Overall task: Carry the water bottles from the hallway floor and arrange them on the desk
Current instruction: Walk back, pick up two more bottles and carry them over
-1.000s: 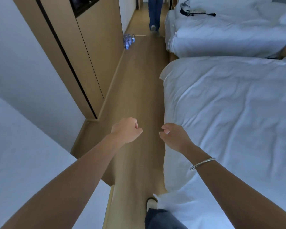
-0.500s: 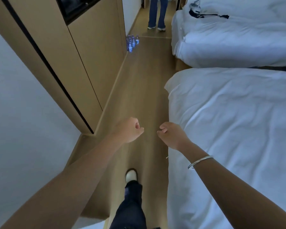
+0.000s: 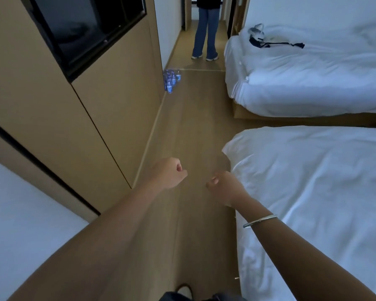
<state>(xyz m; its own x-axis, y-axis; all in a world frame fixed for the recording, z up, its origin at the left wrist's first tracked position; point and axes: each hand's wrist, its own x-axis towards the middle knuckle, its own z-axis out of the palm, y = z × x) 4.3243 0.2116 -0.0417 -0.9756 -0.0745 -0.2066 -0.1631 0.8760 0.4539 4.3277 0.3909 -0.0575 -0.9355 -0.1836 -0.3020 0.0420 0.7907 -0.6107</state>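
- Wood-look floor [image 3: 189,131] runs from 6 o'clock to 12 o'clock between a tan wall panel [image 3: 78,118] and two white beds.
- Water bottles [image 3: 171,80]: small cluster with blue labels, standing on the floor at about 11 o'clock, against the foot of the panel, well apart from both hands.
- Left hand [image 3: 168,173]: fingers curled into a fist, holding nothing.
- Right hand [image 3: 225,187]: fingers curled, holding nothing; metal bangle [image 3: 259,220] on the wrist.
- Near bed [image 3: 317,187] at 3 o'clock; far bed [image 3: 308,74] at 1 o'clock.
- Second person [image 3: 205,38] in jeans stands at 12 o'clock, beyond the bottles.
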